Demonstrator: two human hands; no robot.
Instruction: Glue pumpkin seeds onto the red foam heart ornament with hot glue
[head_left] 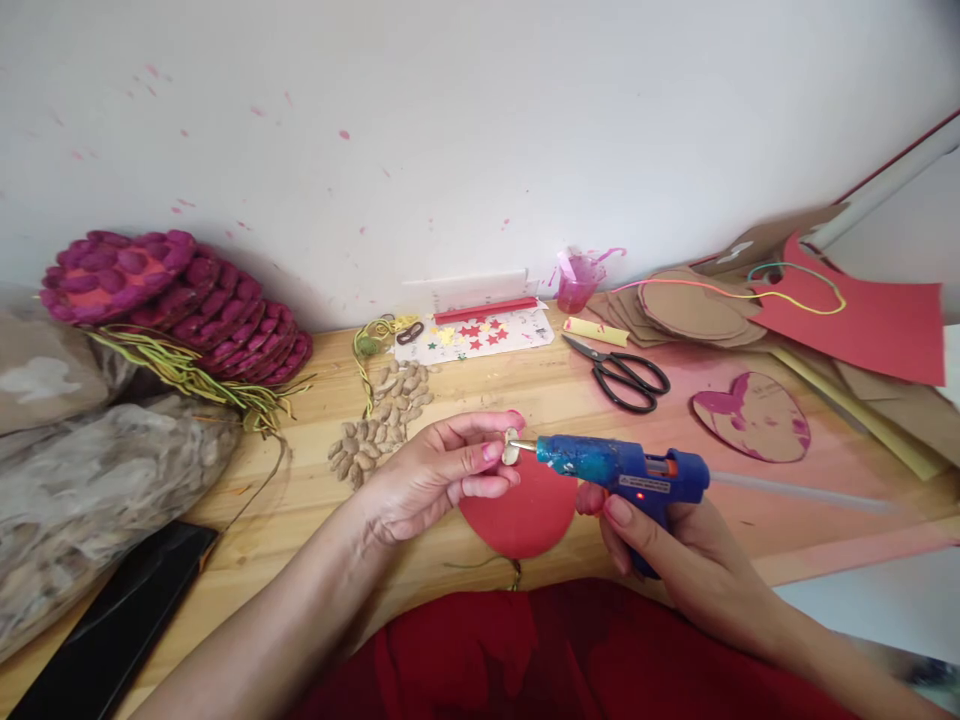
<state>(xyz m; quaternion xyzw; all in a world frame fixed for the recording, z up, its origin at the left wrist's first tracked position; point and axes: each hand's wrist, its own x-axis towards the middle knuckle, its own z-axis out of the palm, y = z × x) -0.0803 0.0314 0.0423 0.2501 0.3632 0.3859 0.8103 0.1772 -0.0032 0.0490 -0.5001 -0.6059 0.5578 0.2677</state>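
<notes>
My left hand [450, 460] pinches a small pale peanut shell half [511, 446] between thumb and fingers. In my right hand [675, 540] is a blue hot glue gun [622, 470] with its red light lit. The metal nozzle points left and touches or nearly touches the shell. A clear glue stick [802, 491] sticks out of the gun's back. Beneath both hands lies a red heart or round cutout [521, 510], partly hidden, with a green cord [515, 572] at its near edge. Loose peanuts [382, 415] are spread just beyond my left hand.
Purple peanut-covered pieces [202, 295] are stacked at left above a plastic bag of peanuts [112, 510]. Black scissors [622, 375], a cardboard heart [752, 418] and red sheet [855, 310] lie to the right. Paper stars [480, 335] and a stained cup [576, 283] are near the wall.
</notes>
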